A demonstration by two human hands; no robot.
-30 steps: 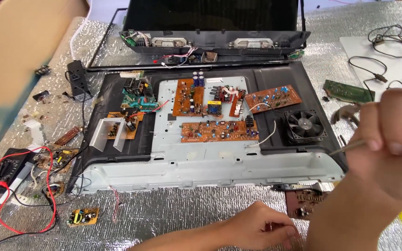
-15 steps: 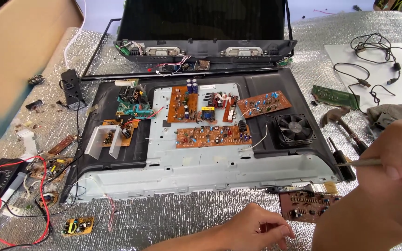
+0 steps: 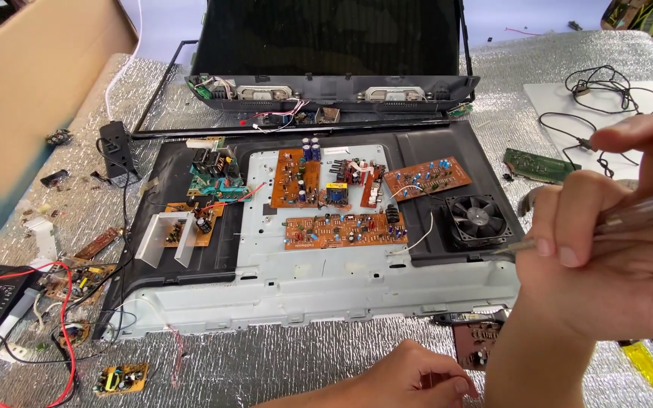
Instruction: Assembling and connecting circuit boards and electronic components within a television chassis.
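Right hand (image 3: pixel 614 257) fills the right side of the frame, fingers closed around a screwdriver (image 3: pixel 636 215) with a clear handle. Its metal tip points left, at the right edge of the opened TV back (image 3: pixel 326 295) at centre, just beside the small black fan (image 3: pixel 478 219). Left hand (image 3: pixel 410 381) sits at the bottom centre on the foil-covered bench (image 3: pixel 266 363), fingers curled as if pinching something small; what it pinches is too small to tell. Just right of it, a dark circuit board (image 3: pixel 478 340) lies partly under the right wrist.

Risks, as judged from here:
- The tip is close to the fan and to the thin white wire (image 3: pixel 417 234); a slip could nick the wire or a fan blade.
- Orange circuit boards (image 3: pixel 341 230) lie bare in the middle of the chassis; a skidding tip could scrape parts or solder.
- The right forearm hovers over the dark board; leaning down could press on it or shove it.
- The red lead (image 3: pixel 62 317) and loose small boards in the lower left are tangled; pulling the chassis could drag them.
- The bench cover is wrinkled, so a dropped small part could get lost in it.
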